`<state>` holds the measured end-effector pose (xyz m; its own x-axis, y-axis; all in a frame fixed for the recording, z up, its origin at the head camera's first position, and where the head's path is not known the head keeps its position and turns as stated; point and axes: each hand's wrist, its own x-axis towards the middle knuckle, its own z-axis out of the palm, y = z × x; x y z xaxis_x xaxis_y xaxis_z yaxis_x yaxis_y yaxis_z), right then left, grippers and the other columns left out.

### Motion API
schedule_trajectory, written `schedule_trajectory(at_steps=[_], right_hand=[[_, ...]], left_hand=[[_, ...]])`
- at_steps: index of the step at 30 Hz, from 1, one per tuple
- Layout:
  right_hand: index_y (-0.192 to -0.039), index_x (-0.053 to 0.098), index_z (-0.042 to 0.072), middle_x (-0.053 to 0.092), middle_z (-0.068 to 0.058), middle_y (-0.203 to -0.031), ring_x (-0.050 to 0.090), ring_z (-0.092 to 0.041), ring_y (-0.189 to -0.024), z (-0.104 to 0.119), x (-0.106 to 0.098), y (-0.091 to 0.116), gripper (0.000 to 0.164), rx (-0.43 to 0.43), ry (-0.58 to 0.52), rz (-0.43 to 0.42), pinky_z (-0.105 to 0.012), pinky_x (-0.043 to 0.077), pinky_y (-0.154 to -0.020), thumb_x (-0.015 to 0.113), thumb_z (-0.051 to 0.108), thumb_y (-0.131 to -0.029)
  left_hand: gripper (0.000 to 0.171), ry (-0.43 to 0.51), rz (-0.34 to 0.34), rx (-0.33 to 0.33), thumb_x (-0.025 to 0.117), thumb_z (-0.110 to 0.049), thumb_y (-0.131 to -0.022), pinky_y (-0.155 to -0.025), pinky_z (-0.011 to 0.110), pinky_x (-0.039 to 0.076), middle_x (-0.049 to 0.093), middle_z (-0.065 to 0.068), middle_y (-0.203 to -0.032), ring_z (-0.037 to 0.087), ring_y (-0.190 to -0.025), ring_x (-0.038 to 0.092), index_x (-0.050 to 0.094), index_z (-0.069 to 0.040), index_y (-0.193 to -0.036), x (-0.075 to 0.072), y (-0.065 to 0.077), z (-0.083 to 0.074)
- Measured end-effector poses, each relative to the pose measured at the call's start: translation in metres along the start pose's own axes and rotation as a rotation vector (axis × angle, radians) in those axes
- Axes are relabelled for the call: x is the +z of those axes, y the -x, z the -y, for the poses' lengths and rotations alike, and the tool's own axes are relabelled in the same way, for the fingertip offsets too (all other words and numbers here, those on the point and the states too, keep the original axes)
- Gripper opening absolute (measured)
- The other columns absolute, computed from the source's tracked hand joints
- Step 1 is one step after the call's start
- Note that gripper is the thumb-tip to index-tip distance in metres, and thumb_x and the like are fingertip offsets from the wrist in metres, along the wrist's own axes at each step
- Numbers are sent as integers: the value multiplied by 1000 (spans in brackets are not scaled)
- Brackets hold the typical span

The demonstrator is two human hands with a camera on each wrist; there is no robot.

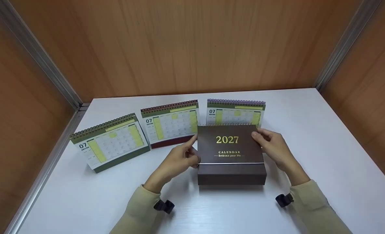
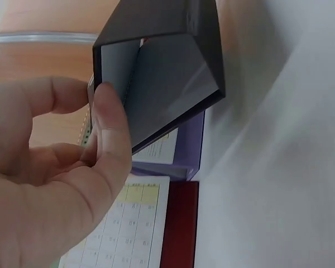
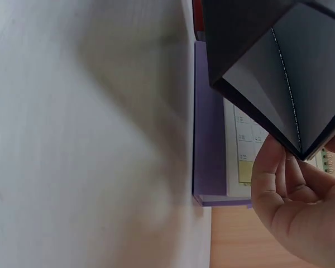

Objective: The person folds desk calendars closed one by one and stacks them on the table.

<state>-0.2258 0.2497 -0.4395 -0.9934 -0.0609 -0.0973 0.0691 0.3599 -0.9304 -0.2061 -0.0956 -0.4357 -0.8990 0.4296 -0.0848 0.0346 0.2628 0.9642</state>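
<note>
A brown desk calendar with gold "2027" lettering faces me in the head view, a thin band across its lower part. By its left edge my left hand holds it, the index finger stretched along the side. Thumb and fingers of my right hand pinch its upper right edge. Both wrist views look into the hollow, folded stand of the calendar, which seems raised off the tabletop. Close behind it stands a purple-ringed calendar, partly hidden by the brown one.
A red-based calendar and a green-based calendar stand to the left, all open at pages marked 07. They rest on a white table with wooden panels behind and at the sides.
</note>
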Motion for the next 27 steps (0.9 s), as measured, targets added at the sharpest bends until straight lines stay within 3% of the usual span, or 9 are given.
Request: schedule_trajectory(at_steps=[7,14,21,27], right_hand=[[-159,43,-3,63,-25,-142,70,-20,-116,-4,10,-5,68,33,-29,67,-29,61,-92,58,42,-110],[-162,40,0,62,-20,-145,60,-21,-123,-5,15,-8,67,91,26,113,-25,55,-94,56,39,-110],[-161,43,1,67,-16,-128,60,-14,-96,-9,17,-9,64,86,33,147,-23,52,-81,59,35,-109],[-166,31,0,60,-24,-146,69,-23,-117,-9,23,-9,73,70,65,192,-33,56,-98,58,38,-109]], left_hand=[[89,-18,63,-33,67,-5,-92,-82,35,64,64,9,-98,16,-82,68,22,-7,-169,-13,1,1],[85,-55,47,-81,64,-6,-94,-80,36,65,64,8,-95,16,-80,68,23,-6,-168,-15,1,3],[81,-113,40,-102,64,-9,-94,-78,38,64,64,7,-88,16,-75,68,28,-4,-167,-16,0,7],[81,-130,64,-107,66,-10,-94,-80,43,64,66,7,-87,16,-75,69,30,-3,-166,-21,0,7]])
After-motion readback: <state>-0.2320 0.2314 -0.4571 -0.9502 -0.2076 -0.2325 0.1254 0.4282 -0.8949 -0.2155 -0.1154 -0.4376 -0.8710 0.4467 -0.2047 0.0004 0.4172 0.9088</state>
